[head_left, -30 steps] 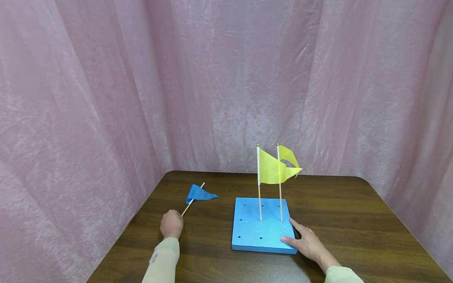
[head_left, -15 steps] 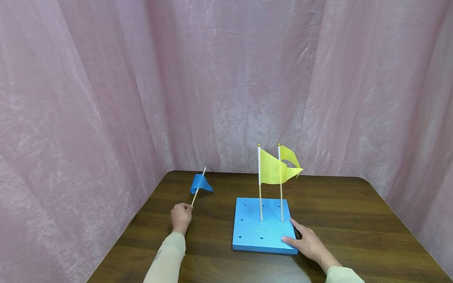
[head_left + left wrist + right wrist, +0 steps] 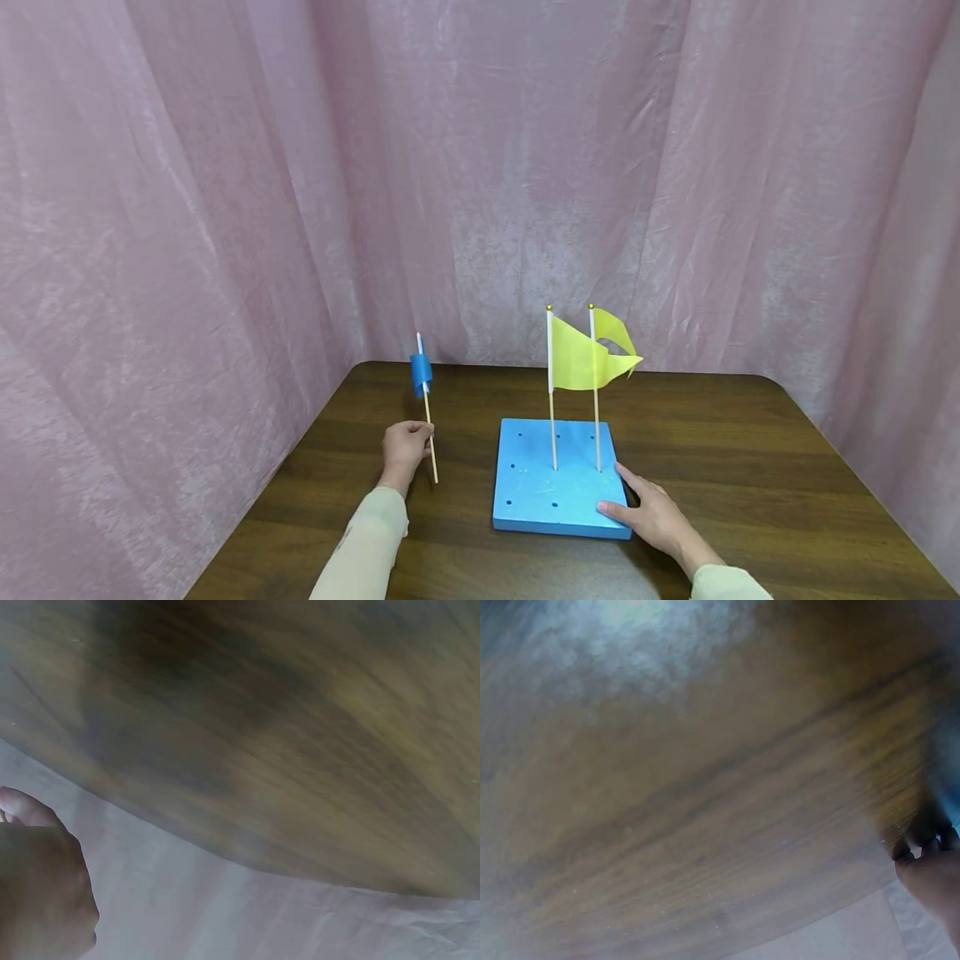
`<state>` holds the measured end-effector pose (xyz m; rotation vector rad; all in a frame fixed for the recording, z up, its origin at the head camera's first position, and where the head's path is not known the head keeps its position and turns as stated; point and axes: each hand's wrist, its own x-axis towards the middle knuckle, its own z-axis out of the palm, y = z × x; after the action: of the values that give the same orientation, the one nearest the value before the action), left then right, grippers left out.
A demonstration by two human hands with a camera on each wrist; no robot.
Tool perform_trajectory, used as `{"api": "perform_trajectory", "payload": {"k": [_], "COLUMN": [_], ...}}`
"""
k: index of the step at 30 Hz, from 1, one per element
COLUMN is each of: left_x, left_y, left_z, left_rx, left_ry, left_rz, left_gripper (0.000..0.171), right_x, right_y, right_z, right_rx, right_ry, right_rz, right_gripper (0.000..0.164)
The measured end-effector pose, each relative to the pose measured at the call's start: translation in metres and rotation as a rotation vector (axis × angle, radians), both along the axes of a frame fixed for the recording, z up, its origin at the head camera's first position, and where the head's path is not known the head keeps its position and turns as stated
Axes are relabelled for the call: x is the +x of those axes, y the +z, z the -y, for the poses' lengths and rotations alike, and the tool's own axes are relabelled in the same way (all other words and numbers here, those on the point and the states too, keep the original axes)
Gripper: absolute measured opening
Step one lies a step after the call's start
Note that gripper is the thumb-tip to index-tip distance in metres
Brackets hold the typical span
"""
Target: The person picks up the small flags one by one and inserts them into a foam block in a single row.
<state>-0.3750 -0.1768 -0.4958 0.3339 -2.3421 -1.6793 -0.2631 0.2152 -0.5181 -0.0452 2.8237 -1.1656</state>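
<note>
In the head view my left hand (image 3: 405, 446) pinches the thin stick of a small blue flag (image 3: 421, 373) over the left part of the table. The stick stands almost upright, its bare lower end below my fingers, and the blue cloth is curled round the upper part. My right hand (image 3: 656, 515) rests at the right edge of a light blue board (image 3: 528, 483) with holes, thumb on its top near the front corner and fingers extended along the side. Two yellow flags, a front one (image 3: 573, 358) and a right one (image 3: 615, 327), stand upright in the board.
The brown wooden table (image 3: 750, 467) carries the board near its middle. Pink curtains (image 3: 495, 167) hang behind and at both sides. Both wrist views show mostly tabletop, with a hand only at the edge.
My left hand has raised the blue flag from lying slanted to nearly upright and moved right and away from me. Its cloth has curled round the stick. The right hand stays at the board.
</note>
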Motion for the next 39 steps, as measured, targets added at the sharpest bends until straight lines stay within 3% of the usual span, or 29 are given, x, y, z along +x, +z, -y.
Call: {"api": "perform_trajectory", "payload": {"k": [4, 11, 18, 39], "left_x": [0.001, 0.001, 0.003, 0.004], "left_y": [0.006, 0.014, 0.02, 0.026], "left_z": [-0.011, -0.029, -0.043, -0.081], "left_rx": [0.125, 0.183, 0.205, 0.241], "left_ry": [-0.039, -0.054, -0.092, -0.16], "left_rz": [-0.041, -0.081, -0.118, -0.136], "left_gripper": [0.016, 0.016, 0.014, 0.012], "right_x": [0.0, 0.002, 0.002, 0.003], "right_y": [0.001, 0.003, 0.003, 0.002], "right_z": [0.0, 0.001, 0.002, 0.001], "right_rx": [0.001, -0.006, 0.002, 0.009], "right_ry": [-0.001, 0.003, 0.006, 0.014], "right_rz": [-0.005, -0.016, -0.015, -0.012], "right_gripper": [0.091, 0.09, 0.09, 0.09]}}
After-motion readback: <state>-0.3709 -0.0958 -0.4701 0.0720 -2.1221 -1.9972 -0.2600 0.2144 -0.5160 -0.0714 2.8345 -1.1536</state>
